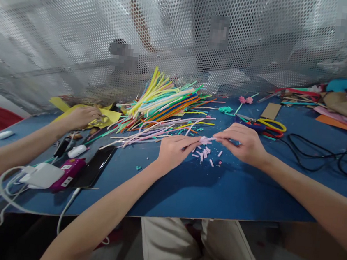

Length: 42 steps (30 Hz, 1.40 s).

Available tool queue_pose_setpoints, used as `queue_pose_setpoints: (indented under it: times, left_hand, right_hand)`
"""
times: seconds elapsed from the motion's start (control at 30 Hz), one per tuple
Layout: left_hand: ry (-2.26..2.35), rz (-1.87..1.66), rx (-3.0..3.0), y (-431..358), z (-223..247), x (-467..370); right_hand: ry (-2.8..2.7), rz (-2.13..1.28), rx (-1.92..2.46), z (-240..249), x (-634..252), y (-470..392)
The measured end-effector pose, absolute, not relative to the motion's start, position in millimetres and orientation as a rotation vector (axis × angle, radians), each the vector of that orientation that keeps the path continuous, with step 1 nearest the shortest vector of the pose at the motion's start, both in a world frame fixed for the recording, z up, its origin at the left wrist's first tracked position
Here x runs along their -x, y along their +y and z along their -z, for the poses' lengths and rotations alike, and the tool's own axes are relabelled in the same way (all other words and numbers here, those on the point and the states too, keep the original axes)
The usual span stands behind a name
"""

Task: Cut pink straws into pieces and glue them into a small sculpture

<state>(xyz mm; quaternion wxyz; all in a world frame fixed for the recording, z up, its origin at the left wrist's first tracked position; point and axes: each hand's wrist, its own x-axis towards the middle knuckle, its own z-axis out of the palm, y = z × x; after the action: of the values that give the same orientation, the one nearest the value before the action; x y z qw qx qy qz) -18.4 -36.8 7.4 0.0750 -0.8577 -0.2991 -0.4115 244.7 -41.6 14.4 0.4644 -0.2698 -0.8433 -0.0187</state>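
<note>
My left hand [174, 150] pinches a small lavender cluster [204, 140] between thumb and fingers, over the middle of the blue table [179, 194]. From the other side my right hand [242, 143] is closed on the thin stem of the same piece. Cut lavender bits [205, 153] lie scattered just below the fingertips. Behind my left hand, long lavender strips [148, 133] stretch to the left, beside a big heap of multicoloured strips [164, 102].
At the left, another person's hand [83, 116] touches yellow material [111, 116]. A phone [98, 167], a purple box [69, 173] and a white charger [44, 175] lie nearer. Scissors [271, 124] and black cable [310, 154] are at the right. A perforated metal screen [177, 35] stands behind.
</note>
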Motion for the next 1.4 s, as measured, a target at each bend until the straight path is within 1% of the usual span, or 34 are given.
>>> queue_pose_setpoints:
  times: [0.13,0.23,0.37,0.43,0.93,1.03,1.13,1.33,1.4]
  left_hand:
    - [-0.940,1.281,2.540,-37,-7,19]
    - [-0.942,1.325,2.541,-37,-6,18]
    - [-0.955,1.339,2.550,-38,-5,18]
    - [-0.981,1.328,2.553,-38,-4,18]
    - [-1.070,1.317,2.543,-39,-1,17]
    - [-1.063,1.336,2.513,-40,-2,16]
    - [-1.023,1.343,2.461,-40,-2,14]
    - [-0.989,1.283,2.429,-42,0,13]
    - [-1.016,1.255,2.445,-43,0,13]
  right_hand:
    - [-2.052,-0.043,0.877,-12,-243,-44]
    - [-2.050,-0.243,1.005,-10,-240,-45]
    - [-1.961,-0.538,0.996,-8,-232,-48]
    - [-1.925,-0.616,0.984,-8,-228,-50]
    - [-1.814,-0.661,1.009,-4,-223,-53]
    - [-1.779,-0.638,1.013,-5,-220,-56]
    - [-1.769,-0.523,0.993,-5,-217,-59]
    - [-1.848,-0.021,0.947,-2,-218,-62]
    - [-1.874,0.062,0.946,-1,-218,-62]
